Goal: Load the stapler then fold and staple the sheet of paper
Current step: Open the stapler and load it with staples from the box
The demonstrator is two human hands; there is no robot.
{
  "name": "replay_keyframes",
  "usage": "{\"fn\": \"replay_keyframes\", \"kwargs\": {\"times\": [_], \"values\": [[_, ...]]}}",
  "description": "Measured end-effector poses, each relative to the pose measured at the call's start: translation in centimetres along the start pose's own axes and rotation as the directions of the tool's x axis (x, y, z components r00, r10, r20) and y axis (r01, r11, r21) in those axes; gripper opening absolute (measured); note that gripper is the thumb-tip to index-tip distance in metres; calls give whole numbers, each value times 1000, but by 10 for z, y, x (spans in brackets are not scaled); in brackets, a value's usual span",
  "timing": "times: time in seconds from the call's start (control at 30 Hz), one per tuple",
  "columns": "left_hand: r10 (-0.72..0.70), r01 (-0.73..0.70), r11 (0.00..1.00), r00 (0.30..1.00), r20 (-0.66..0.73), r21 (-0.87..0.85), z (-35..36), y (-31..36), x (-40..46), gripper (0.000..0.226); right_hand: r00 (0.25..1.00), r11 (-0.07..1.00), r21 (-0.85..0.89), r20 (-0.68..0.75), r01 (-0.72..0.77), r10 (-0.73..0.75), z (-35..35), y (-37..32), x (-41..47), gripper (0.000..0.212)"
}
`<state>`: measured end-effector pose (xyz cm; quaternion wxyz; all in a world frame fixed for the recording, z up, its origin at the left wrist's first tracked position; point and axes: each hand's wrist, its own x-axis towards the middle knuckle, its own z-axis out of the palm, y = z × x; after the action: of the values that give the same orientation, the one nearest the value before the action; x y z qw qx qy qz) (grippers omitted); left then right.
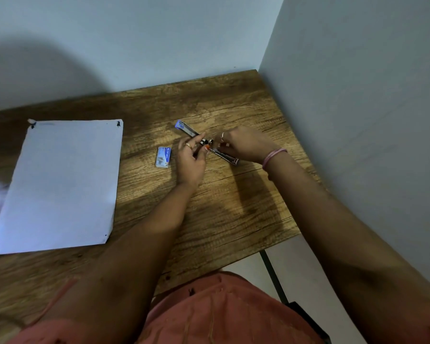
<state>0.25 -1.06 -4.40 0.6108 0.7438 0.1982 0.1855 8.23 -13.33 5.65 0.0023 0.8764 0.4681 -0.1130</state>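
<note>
The stapler (204,142) lies opened out flat on the wooden table (233,209), near the far right corner by the wall (358,95): the blue-tipped top arm points away to the left, the metal staple channel runs toward us and to the right. We judge it is spread this way so the channel faces up for loading. The left hand (191,160) has its fingers curled over the hinge region, pinning the stapler in place, presumably so it does not skid while the other hand works. The right hand (243,145) is bunched over the channel with fingertips drawn together; whether they pinch a strip of staples or only press on the channel we cannot tell, as the fingers hide it. A pink band (273,157) sits on the right wrist. The small blue staple box (163,157) rests just left of the left hand, within easy reach for refills. The sheet of paper (60,184) lies flat and unfolded well to the left, apart from both hands. Our reading: loading step in hand; folding and stapling not yet begun.
</note>
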Motion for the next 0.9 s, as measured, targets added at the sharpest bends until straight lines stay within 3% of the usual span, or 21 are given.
{"fn": "replay_keyframes", "kwargs": {"times": [0.13, 0.27, 0.53, 0.8, 0.9], "values": [[-11, 10, 999, 1000, -5, -39, 0, -3, 1, 38, 997, 999, -31, -57, 40, -42, 6, 3, -4, 32], [-16, 14, 996, 1000, -17, -85, 0, -5, 1, 38, 984, 991, 69, -146, 115, -104, 15, 5, -14, 32], [-8, 6, 995, 1000, -20, -95, 1, -4, 2, 37, 996, 988, 147, -65, -46, 56, 18, 13, -27, 30], [18, -24, 990, 999, -48, -136, 1, -6, 2, 33, 972, 882, 465, -160, -81, 174, 21, 14, -35, 27], [55, -63, 989, 996, -64, -130, 1, -7, 1, 29, 967, 884, 460, -178, -80, 180, 26, 12, -33, 34]]}}
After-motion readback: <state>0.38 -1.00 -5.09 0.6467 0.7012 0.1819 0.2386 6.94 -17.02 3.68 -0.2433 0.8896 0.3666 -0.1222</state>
